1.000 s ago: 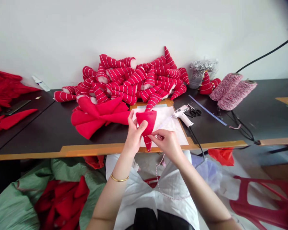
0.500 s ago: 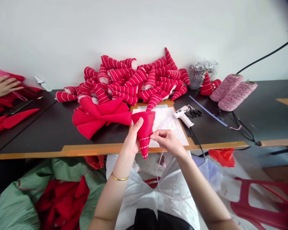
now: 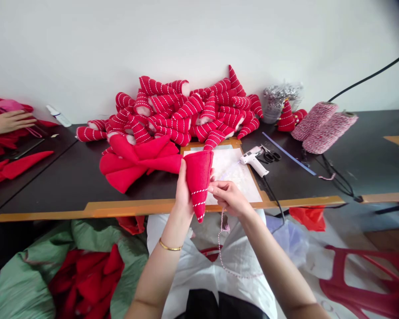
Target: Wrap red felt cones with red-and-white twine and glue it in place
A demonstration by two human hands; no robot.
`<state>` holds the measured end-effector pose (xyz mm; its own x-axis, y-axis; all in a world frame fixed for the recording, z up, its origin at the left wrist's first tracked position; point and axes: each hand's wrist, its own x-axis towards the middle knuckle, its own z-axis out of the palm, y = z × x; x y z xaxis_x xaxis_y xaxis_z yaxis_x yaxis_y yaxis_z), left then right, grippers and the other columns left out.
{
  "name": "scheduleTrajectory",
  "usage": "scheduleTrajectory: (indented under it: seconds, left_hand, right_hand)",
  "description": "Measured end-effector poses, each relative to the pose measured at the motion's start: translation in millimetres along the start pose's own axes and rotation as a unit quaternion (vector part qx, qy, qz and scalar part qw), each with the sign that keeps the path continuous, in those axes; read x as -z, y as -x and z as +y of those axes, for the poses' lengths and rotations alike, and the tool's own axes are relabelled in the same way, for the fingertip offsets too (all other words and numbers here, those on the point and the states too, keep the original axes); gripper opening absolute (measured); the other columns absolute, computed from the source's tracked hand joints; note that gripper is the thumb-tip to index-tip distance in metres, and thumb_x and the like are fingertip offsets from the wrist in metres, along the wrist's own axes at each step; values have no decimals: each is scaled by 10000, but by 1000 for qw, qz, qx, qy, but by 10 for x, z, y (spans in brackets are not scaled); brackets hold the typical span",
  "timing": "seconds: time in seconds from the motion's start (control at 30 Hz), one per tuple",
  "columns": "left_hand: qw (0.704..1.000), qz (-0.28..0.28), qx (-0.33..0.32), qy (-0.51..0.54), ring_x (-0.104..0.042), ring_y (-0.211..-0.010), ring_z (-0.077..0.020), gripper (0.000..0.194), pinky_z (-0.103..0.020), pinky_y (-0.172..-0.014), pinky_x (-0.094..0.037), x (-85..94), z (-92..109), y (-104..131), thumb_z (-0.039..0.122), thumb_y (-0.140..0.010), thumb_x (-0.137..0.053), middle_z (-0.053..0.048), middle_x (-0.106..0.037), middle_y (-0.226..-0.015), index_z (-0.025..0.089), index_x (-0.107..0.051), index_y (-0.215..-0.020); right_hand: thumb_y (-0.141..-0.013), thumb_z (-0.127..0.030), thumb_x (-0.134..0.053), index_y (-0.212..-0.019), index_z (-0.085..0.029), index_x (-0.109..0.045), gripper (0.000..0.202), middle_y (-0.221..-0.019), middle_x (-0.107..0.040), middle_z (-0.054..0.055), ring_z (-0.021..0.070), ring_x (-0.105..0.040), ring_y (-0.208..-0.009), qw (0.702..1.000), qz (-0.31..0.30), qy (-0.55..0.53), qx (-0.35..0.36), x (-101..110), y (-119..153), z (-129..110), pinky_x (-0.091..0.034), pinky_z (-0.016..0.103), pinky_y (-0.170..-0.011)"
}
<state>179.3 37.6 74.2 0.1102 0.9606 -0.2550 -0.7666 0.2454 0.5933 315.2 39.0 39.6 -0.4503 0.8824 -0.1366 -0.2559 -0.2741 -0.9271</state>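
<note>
A red felt cone (image 3: 198,170) points tip down above the table's front edge, with my left hand (image 3: 183,190) wrapped round its left side and back. Red-and-white twine (image 3: 199,191) crosses the lower cone in slanting bands. At the cone's right side, my right hand (image 3: 228,195) pinches that twine between thumb and fingers. The loose twine hangs below this hand and droops across the lap. Behind the cone lies a white sheet (image 3: 232,164) on the table, with a white glue gun (image 3: 254,160) on its right edge.
Twine-wrapped red cones (image 3: 186,106) are heaped against the wall, plain red cones (image 3: 136,161) before them. Black scissors (image 3: 270,155) and twine spools (image 3: 329,133) lie to the right. A green sack (image 3: 29,274) of red pieces stands below. Another person's hand (image 3: 11,122) is far left.
My left hand has shifted its hold, its thumb moving from the cone's front to its left edge. The cone has turned slightly and moved a little left. My right hand still pinches the twine.
</note>
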Motion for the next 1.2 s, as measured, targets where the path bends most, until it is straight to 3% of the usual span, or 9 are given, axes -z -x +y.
scheduleTrajectory:
  seconds: [0.2,0.33,0.4,0.47,0.57,0.7,0.9,1.03,1.2]
  left_hand:
    - [1000,-9,-15,21,-726,-999,-266,611,-384,-869,-598,-28,-31,-19,640,-968,-382,-115,-750,-1109,168,-672,-1226]
    - [999,10,-47,-6,-709,-1030,-237,448,-340,-871,-589,7,-33,-50,529,-986,-474,-84,-727,-1158,206,-624,-1257]
    - [993,32,-108,-26,-706,-1027,-212,419,-318,-853,-588,46,-39,-60,488,-940,-597,-41,-704,-1204,272,-567,-1299]
    - [985,33,-161,-59,-704,-1022,-199,554,-306,-839,-586,84,-52,-62,463,-862,-718,-15,-680,-1243,328,-496,-1352]
    - [973,32,-186,-135,-708,-989,-194,802,-282,-824,-575,106,-75,-57,339,-733,-857,-16,-698,-1183,324,-440,-1418]
    - [965,55,-175,-190,-719,-914,-193,821,-263,-761,-572,87,-74,-47,208,-671,-879,-3,-729,-1055,311,-504,-1394]
    - [981,36,-136,-136,-694,-733,-155,442,-257,-656,-553,93,5,-7,248,-705,-835,11,-734,-904,251,-649,-1106]
    - [988,38,-94,-113,-682,-707,-142,337,-257,-670,-537,106,45,17,313,-743,-818,15,-721,-832,206,-664,-1023]
    - [995,35,-31,-84,-723,-761,-242,484,-349,-709,-579,86,48,9,570,-745,-767,-65,-737,-771,159,-697,-991]
  right_hand:
    - [-624,-560,-848,-770,-152,-679,464,-484,-221,-124,35,-88,-436,999,5,-32,-12,-9,-8,43,-46,226,-403]
    - [-666,-543,-799,-742,-159,-694,405,-489,-334,-87,47,-158,-425,996,76,36,38,16,41,-51,-101,234,-406]
    - [-728,-471,-761,-753,-154,-725,320,-515,-431,-48,68,-259,-446,973,139,148,112,14,89,-118,-190,242,-435]
    - [-786,-362,-712,-772,-151,-756,216,-543,-505,-14,97,-354,-494,924,182,279,187,-17,143,-170,-281,259,-500]
    - [-836,-267,-649,-789,-160,-779,175,-561,-554,6,120,-412,-527,877,158,389,233,-102,200,-200,-338,277,-569]
    - [-860,-353,-688,-791,-161,-776,222,-567,-576,4,114,-413,-523,911,88,354,193,-121,194,-199,-341,267,-556]
    - [-759,-496,-790,-754,-157,-749,342,-695,-659,38,125,-488,-601,958,54,243,143,78,108,-205,-364,256,-561]
    - [-738,-524,-796,-712,-154,-717,380,-556,-507,-27,82,-370,-508,975,50,190,106,119,78,-209,-258,236,-472]
    - [-682,-567,-822,-723,-154,-673,441,-483,-322,-95,44,-178,-424,995,37,84,42,96,45,-147,-100,238,-410]
